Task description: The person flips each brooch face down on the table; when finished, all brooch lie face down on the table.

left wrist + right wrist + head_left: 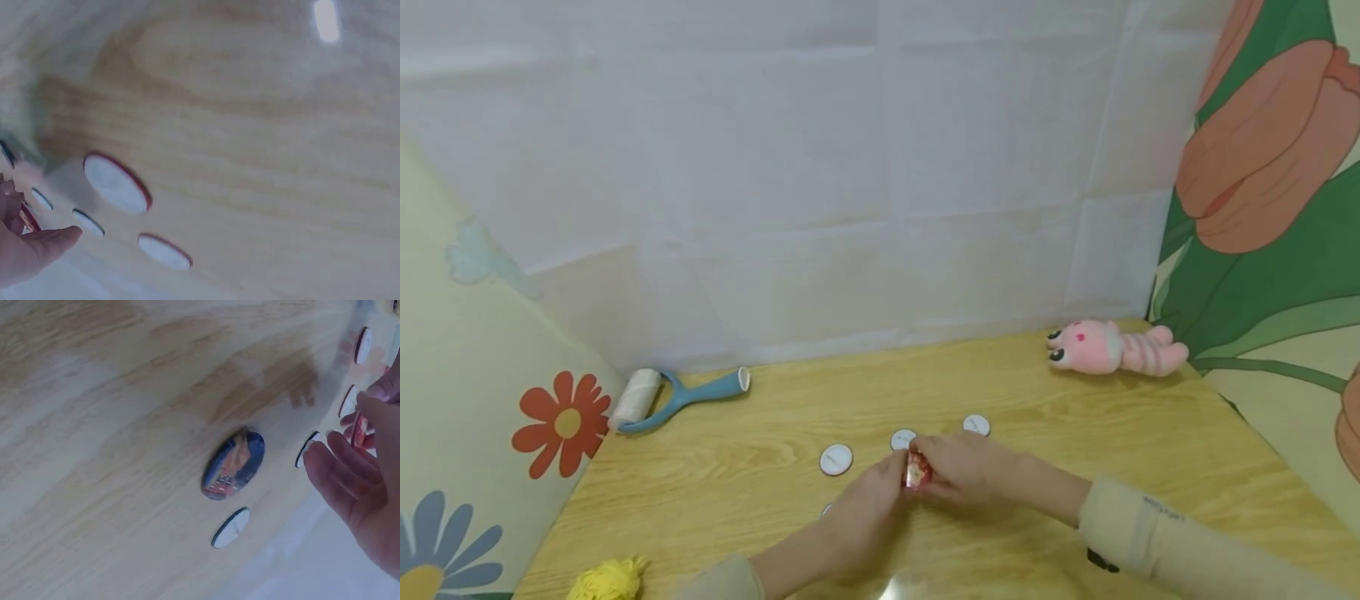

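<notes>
Currently both hands meet mid-table, left hand (pixel 867 508) and right hand (pixel 964 467) each pinching one small red badge (pixel 917 473), white-backed badges (pixel 837 459) lying around on wooden table (pixel 1150 433).

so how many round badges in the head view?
5 visible: three white-backed discs lie behind the hands, one edge peeks out left of the left hand, one red badge is held between both hands. More may be hidden.
</notes>
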The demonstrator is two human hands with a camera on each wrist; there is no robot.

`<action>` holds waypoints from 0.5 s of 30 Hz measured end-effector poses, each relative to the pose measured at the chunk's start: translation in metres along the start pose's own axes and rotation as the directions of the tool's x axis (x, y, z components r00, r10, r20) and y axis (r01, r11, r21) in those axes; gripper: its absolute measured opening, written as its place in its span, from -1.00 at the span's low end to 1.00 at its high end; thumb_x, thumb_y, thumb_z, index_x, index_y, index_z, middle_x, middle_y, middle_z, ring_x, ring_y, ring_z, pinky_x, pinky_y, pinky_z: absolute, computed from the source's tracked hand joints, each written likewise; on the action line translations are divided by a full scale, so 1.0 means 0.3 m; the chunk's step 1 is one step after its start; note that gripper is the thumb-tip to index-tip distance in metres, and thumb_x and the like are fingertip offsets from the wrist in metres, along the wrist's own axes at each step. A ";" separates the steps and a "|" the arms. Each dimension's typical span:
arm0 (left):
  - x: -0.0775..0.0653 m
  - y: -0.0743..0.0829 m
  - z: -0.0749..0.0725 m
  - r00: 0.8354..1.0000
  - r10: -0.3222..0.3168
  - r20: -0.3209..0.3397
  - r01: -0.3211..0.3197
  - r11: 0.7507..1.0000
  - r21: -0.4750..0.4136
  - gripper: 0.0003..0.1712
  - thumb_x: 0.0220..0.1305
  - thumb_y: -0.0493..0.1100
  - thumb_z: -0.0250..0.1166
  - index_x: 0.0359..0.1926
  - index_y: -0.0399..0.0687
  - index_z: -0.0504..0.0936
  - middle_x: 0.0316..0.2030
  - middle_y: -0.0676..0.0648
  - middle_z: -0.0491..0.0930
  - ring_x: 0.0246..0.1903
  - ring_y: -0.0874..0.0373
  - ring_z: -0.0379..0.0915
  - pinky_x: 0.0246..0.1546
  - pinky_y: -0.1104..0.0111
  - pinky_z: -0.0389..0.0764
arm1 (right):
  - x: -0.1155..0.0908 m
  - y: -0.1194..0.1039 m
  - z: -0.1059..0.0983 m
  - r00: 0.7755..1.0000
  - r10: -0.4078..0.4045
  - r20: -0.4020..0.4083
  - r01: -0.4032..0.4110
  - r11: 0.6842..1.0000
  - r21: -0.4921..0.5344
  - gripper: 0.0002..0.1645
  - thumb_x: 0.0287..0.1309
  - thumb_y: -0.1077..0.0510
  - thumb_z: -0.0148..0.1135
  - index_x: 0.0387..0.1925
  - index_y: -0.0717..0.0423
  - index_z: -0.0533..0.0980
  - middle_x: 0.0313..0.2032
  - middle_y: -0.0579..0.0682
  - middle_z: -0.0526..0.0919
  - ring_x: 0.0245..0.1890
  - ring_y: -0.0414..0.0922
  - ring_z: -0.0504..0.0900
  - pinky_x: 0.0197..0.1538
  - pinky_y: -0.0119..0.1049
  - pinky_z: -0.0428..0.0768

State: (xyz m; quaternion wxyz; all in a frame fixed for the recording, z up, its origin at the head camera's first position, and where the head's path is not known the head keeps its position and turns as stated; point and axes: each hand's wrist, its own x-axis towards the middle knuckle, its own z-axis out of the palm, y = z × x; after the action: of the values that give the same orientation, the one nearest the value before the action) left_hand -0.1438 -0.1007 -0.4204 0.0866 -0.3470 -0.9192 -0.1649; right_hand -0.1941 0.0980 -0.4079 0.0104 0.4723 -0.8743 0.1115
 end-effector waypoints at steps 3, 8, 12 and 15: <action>0.032 -0.015 -0.043 1.000 0.031 0.001 -0.031 1.000 0.004 -0.62 0.25 -0.55 0.14 0.09 -0.45 0.36 -0.20 -0.24 0.61 -0.16 -0.05 0.61 -0.20 0.30 0.68 | 0.012 0.007 -0.025 0.998 0.009 -0.069 -0.009 1.000 -0.010 -0.43 0.28 -0.09 0.25 0.10 0.22 0.39 -0.24 -0.07 0.62 -0.34 -0.26 0.60 -0.34 -0.46 0.58; 0.073 -0.025 -0.119 0.999 0.034 0.020 -0.035 0.999 0.028 -0.61 0.38 -0.30 0.18 0.10 -0.51 0.38 -0.25 -0.27 0.63 -0.27 -0.03 0.65 -0.38 0.46 0.66 | 0.032 0.017 -0.066 0.987 -0.014 -0.162 0.013 1.000 -0.008 -0.41 0.24 -0.01 0.32 0.10 0.31 0.39 -0.20 0.04 0.65 -0.30 -0.18 0.66 -0.29 -0.52 0.60; 0.093 -0.037 -0.169 0.997 0.074 -0.013 -0.074 0.997 -0.021 -0.63 0.34 -0.29 0.23 0.06 -0.48 0.42 -0.35 -0.19 0.64 -0.41 0.09 0.63 -0.49 0.58 0.59 | 0.045 0.017 -0.103 0.980 -0.020 -0.197 0.024 1.000 0.016 -0.40 0.24 -0.02 0.31 0.11 0.32 0.40 -0.19 0.06 0.66 -0.27 -0.16 0.66 -0.26 -0.46 0.62; 0.103 -0.046 -0.197 0.993 0.113 -0.037 -0.115 0.992 -0.045 -0.56 0.31 -0.33 0.26 0.11 -0.54 0.40 -0.32 -0.24 0.66 -0.39 0.07 0.66 -0.42 0.57 0.61 | 0.050 0.019 -0.130 0.975 -0.023 -0.219 0.034 0.998 0.045 -0.42 0.24 0.00 0.30 0.12 0.32 0.40 -0.19 0.06 0.66 -0.28 -0.16 0.65 -0.26 -0.44 0.61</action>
State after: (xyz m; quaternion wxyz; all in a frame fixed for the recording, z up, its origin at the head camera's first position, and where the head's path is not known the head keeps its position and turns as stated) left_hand -0.1735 -0.1130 -0.3603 0.1036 -0.3979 -0.8922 -0.1870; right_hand -0.2107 0.0967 -0.3691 0.0967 0.4697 -0.8580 0.1839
